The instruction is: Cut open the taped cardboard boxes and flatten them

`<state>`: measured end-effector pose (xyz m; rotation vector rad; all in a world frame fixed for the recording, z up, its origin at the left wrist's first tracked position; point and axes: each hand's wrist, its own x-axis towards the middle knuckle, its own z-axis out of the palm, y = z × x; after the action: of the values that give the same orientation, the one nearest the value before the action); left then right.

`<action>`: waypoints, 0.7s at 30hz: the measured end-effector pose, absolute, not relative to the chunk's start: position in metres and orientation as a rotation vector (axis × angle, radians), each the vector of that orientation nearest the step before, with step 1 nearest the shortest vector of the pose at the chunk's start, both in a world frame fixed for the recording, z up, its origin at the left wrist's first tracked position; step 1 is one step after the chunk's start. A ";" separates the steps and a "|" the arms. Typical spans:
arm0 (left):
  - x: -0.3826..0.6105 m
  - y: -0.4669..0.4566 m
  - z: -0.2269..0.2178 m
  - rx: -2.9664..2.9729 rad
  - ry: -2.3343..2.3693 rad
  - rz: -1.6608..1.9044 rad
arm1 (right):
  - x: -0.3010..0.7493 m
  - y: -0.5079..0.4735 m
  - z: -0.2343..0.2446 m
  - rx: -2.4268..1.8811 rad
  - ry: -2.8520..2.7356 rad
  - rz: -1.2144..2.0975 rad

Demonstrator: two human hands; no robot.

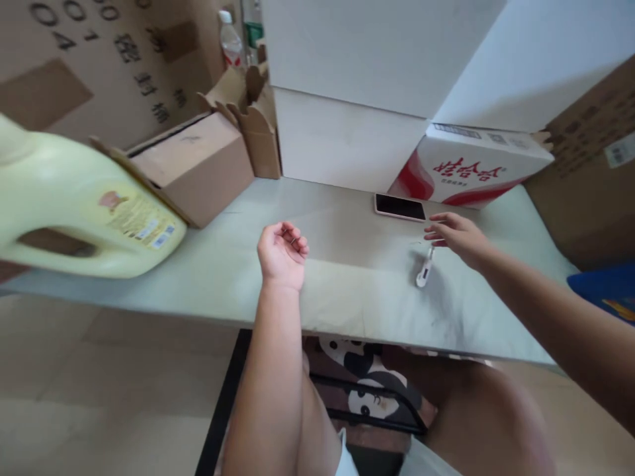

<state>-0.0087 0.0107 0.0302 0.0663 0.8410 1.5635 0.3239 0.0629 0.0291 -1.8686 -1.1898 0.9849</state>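
My left hand (284, 256) is raised palm up above the table (342, 291), its fingers loosely curled and the palm bare. Over the right part of the table, my right hand (454, 235) reaches in with fingers stretched out and nothing visibly gripped. Just below its fingertips is a small white device (424, 270) with a little dark display and a narrow tip, looking like a digital thermometer. Whether a fingertip touches that tip I cannot tell. A phone (399, 207) with a dark screen and pale rim lies just beyond the right fingertips.
A large pale yellow jug (89, 198) and a cardboard box (198, 165) occupy the left side. Behind them stands a plastic bottle (231, 39). White panels (347, 132) rise at the back, with a red-and-white carton (471, 165) at right. A blue item (605, 291) lies at the right edge.
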 end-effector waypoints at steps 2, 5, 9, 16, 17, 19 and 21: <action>-0.019 0.007 0.032 -0.004 0.848 1.641 | 0.278 0.074 0.031 -1.777 -1.478 0.984; -0.033 0.003 0.033 -0.098 0.841 1.733 | 0.196 0.090 0.035 -1.585 -1.922 0.925; -0.045 0.001 0.033 -0.166 0.854 1.810 | 0.081 0.099 0.052 -1.222 -2.376 0.674; -0.056 0.005 0.033 -0.261 0.871 1.918 | -0.070 0.088 0.092 -1.017 -2.756 0.324; -0.058 0.005 0.033 -0.270 0.873 1.919 | -0.083 0.090 0.094 -1.043 -2.747 0.315; -0.060 0.004 0.033 -0.279 0.879 1.921 | -0.102 0.100 0.093 -1.064 -2.731 0.283; -0.061 0.004 0.033 -0.276 0.885 1.920 | -0.114 0.113 0.090 -1.026 -2.778 0.279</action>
<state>-0.0609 0.0036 0.0326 -0.2765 0.8852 1.9201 -0.1136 0.1132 0.0905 -1.0259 -2.7776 0.2791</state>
